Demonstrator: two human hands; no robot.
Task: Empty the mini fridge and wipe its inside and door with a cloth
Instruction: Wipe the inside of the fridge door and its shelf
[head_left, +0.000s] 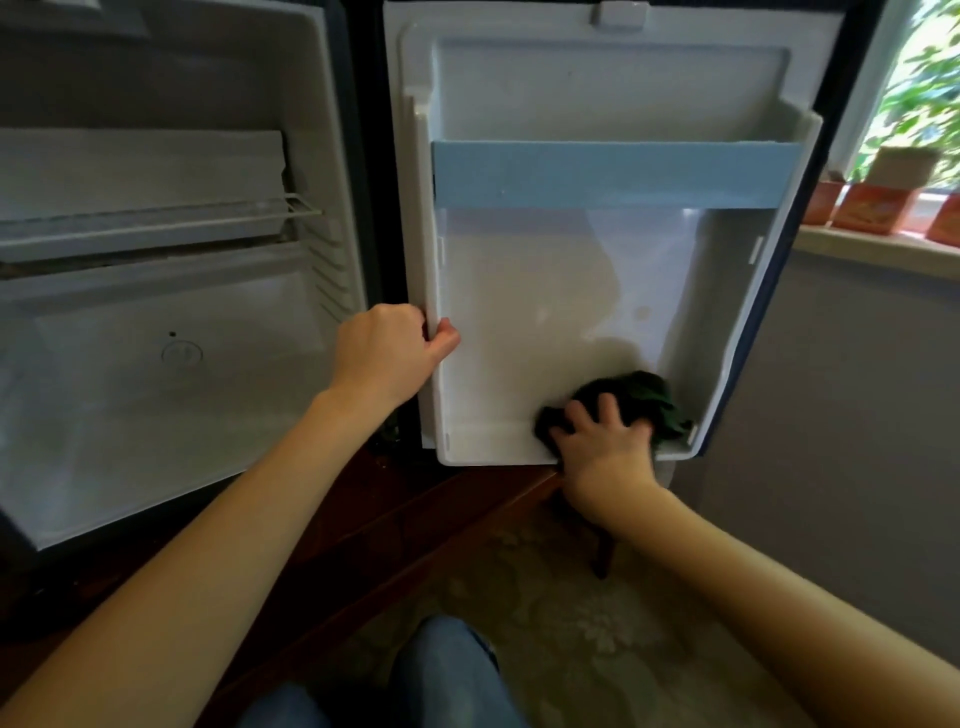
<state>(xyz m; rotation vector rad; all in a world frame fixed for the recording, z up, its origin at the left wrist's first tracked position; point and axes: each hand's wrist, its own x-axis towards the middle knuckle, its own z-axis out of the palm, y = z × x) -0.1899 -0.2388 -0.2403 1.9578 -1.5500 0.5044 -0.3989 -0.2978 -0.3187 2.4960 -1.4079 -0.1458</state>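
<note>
In the head view, we look down at our mini fridge (156, 415) with its door (545, 291) swung wide open to the right. We see no food inside, only a wire shelf (291, 208). The cloth (649, 400) is dark green, soft and light. We think it will bunch up and bend into corners, so it is best held in a wad under the fingers. It sits low on the inside of the door, near the bottom right corner, just above the bottom lip (493, 441). Our right hand (602, 441) is on top of it, with fingers spread and bent over the wad, pushing it on the white plastic. Our left hand (387, 353) is well apart from the cloth. It is curled round the ridge on the door's left side and holds it. The door is stiff, but we think it could swing, so that grip helps. A blue bar (613, 174) runs across the door higher up.
</note>
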